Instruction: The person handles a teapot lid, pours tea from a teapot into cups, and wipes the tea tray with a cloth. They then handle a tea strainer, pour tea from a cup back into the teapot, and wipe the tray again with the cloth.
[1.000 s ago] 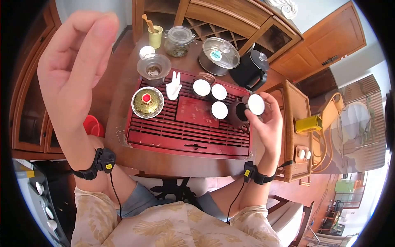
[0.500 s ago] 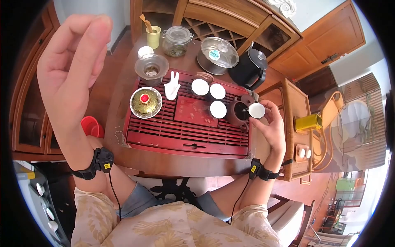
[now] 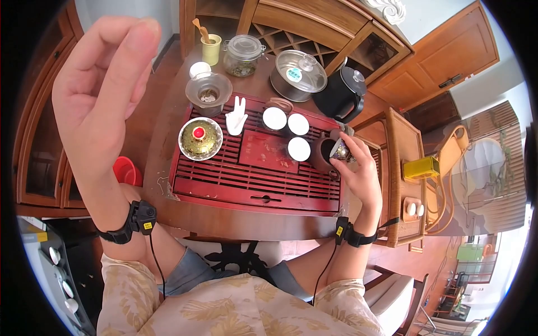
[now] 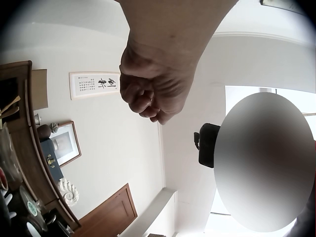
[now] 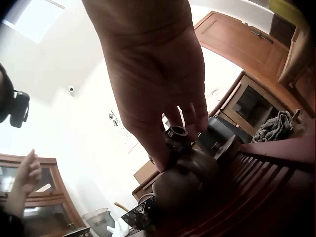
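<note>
Right hand (image 3: 363, 172) pinches 1 cup (image 3: 340, 150) tipped at the teapot (image 3: 320, 157); curled left hand (image 3: 103, 84) holds nothing. Best tilt slowly.

The teapot (image 3: 319, 158) is brown — cup (image 3: 341, 150) dark (patterned).

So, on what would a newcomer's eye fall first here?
Probably on the left grip, raised large in the head view's upper left, holding nothing visible. Next, the gold lid with its red knob, on the red tea tray's left; at its right end, the right grip tilts a small cup over the dark teapot.
</note>
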`<action>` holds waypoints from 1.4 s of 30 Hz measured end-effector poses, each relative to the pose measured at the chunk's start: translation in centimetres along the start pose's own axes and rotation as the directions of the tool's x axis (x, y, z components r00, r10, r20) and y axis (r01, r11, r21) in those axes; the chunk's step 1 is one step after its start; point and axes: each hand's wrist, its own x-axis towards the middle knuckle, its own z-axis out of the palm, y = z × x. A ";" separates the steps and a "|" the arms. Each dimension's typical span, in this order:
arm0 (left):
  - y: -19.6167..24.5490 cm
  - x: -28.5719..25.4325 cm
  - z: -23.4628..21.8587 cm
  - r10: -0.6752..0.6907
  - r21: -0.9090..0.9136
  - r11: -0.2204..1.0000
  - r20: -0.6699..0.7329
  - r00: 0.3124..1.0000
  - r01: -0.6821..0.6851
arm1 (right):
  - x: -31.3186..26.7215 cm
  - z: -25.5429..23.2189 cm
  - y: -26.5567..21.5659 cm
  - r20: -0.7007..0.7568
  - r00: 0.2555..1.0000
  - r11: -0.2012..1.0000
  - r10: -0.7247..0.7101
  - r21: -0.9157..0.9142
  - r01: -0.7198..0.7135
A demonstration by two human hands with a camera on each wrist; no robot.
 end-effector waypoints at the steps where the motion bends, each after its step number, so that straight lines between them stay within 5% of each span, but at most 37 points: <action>1: 0.0 0.0 0.0 -0.001 -0.004 1.000 -0.003 1.000 0.001 | 0.0 0.1 0.0 -0.002 1.000 1.000 -0.010 -0.001 0.010; 8: 0.1 0.0 -0.3 -0.001 -0.039 0.999 -0.010 1.000 0.001 | 0.5 1.3 -1.2 -0.201 0.971 0.954 0.129 0.293 -0.066; 11: -1.1 -0.4 -1.2 0.002 -0.063 0.998 0.012 1.000 -0.002 | 0.8 3.2 -2.9 -0.182 0.972 0.908 0.150 0.413 -0.063; 19: 0.0 -0.6 -1.1 -0.058 -0.192 0.981 -0.071 0.996 0.044 | 2.7 8.8 -9.2 -0.116 0.975 0.980 -0.189 0.047 0.196; 31: 1.3 -0.5 -2.3 0.028 -0.252 0.967 -0.084 0.996 -0.048 | 2.5 10.7 -11.1 -0.051 0.988 0.988 -0.145 -0.068 0.142; 36: 1.8 -0.6 -2.7 -0.008 -0.242 0.970 -0.129 0.992 -0.024 | 5.1 9.4 -10.3 -0.166 0.976 0.990 -0.138 -0.061 0.129; 42: 2.0 -0.5 -2.8 -0.049 -0.273 0.962 -0.157 0.986 0.005 | 8.1 9.9 -8.2 -0.033 0.997 0.983 -0.076 -0.171 0.069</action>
